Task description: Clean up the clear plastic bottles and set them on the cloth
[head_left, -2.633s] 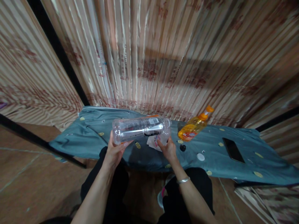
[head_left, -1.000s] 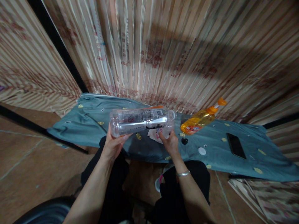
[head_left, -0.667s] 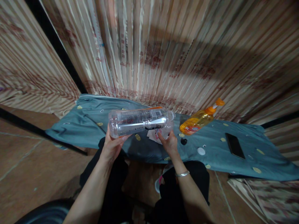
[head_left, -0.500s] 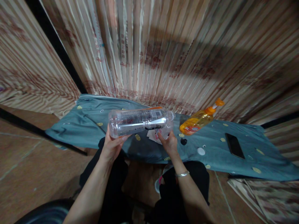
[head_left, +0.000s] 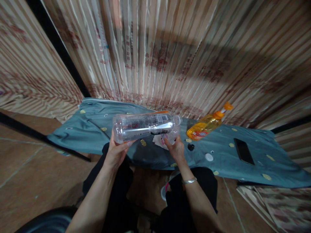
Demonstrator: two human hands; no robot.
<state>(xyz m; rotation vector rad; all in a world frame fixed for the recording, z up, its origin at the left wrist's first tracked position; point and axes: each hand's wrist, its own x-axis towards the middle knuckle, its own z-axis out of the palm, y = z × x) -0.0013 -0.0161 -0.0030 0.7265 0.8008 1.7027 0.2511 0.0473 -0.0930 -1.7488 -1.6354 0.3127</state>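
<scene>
A large clear plastic bottle with a printed label lies almost level in the air, its uncapped neck to the right. My left hand is closed around its base from below. Under the neck, my right hand grips a smaller clear plastic container with pinkish print. I cannot make out its exact kind, and the big bottle partly covers it. Behind the right hand, a whitish piece of paper or tissue shows on the cloth. A black cap lies just right of that hand.
The blue-green patterned cloth covers a narrow bench or table. A pump bottle of yellow liquid leans or lies at the right, with a white cap and a black phone beyond. Striped curtain hangs behind; dark frame bars cross the left.
</scene>
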